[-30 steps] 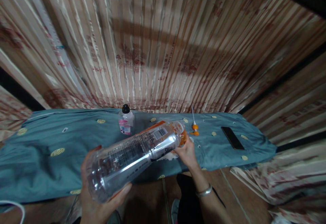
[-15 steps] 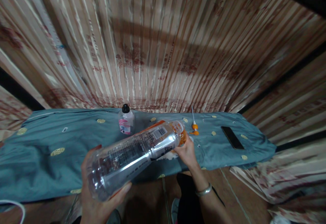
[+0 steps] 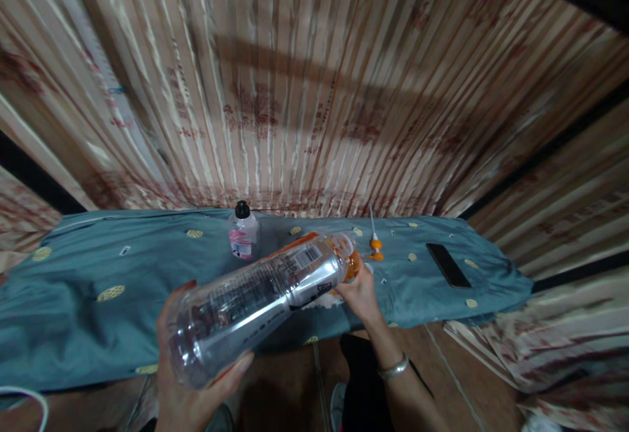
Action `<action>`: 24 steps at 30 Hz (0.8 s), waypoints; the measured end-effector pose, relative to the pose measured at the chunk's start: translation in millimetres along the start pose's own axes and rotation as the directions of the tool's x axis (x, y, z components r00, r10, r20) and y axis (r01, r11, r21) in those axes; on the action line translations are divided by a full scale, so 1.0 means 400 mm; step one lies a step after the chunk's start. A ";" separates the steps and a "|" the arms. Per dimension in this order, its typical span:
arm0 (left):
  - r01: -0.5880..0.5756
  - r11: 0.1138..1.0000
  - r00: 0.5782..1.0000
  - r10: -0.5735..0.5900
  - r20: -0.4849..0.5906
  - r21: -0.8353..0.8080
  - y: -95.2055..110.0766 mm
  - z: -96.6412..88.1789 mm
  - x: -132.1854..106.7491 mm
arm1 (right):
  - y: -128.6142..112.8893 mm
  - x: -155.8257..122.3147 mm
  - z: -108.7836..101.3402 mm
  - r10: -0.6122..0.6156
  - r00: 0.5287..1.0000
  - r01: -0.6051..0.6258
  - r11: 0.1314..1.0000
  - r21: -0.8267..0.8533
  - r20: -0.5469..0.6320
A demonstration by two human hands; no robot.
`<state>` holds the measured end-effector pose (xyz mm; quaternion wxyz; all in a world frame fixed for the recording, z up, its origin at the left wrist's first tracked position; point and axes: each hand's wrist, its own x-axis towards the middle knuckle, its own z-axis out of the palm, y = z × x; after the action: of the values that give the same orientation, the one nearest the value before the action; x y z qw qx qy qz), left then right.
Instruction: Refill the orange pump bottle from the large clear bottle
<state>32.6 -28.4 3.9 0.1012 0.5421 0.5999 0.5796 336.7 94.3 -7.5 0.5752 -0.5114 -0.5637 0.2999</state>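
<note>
While holding a big clear bottle [image 3: 246, 314] slantwise over a blue cloth [image 3: 83, 274], has the left hand [image 3: 179, 396] wrapped around its base, with the thumb along the near side and the other fingers mostly out of sight. Tilts the bottle with the base toward the lower left and the neck away to the right, label and barcode facing up. Grasps, with the right hand [image 3: 362, 291], an orange container [image 3: 354, 267] right by the neck. Cannot make out the full shape of this container, nor any exact contact between the two. Wears a silver bracelet [image 3: 394, 368] on the right wrist.

Has a small bottle [image 3: 242, 236] with a black cap and pink label standing upright on the cloth, beyond the big one. Just past the right hand, has an orange pump [image 3: 376, 248] lying with its white tube toward the curtain [image 3: 295, 124]. Farther right, has a dark phone [image 3: 448, 265] lying flat, well apart from both hands. Shows a white patch [image 3: 325, 299] below the bottle, too covered to name. Shows a brown floor [image 3: 417, 353] in front of the cloth and a white cable [image 3: 34, 394] at the lower left.
</note>
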 end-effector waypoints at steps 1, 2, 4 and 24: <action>-0.017 1.000 1.000 0.017 0.020 0.003 -0.015 -0.005 0.002 | 0.000 0.000 0.000 0.000 1.000 0.000 1.000 0.001 0.005; -0.028 1.000 0.999 0.027 0.030 0.008 -0.027 -0.009 0.003 | -0.001 0.000 0.000 -0.001 1.000 0.001 1.000 0.002 0.010; -0.068 0.998 0.996 0.067 0.055 0.018 -0.041 -0.014 0.004 | -0.002 0.000 0.000 0.001 1.000 -0.001 1.000 0.003 0.020; -0.143 0.990 0.986 0.141 0.091 0.018 -0.040 -0.014 0.003 | 0.017 0.001 0.000 -0.012 0.999 0.012 1.000 -0.004 0.033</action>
<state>19.7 -26.6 -6.6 0.0799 0.6102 0.5618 0.5529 338.4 96.6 -13.9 0.5665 -0.5044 -0.5768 0.3034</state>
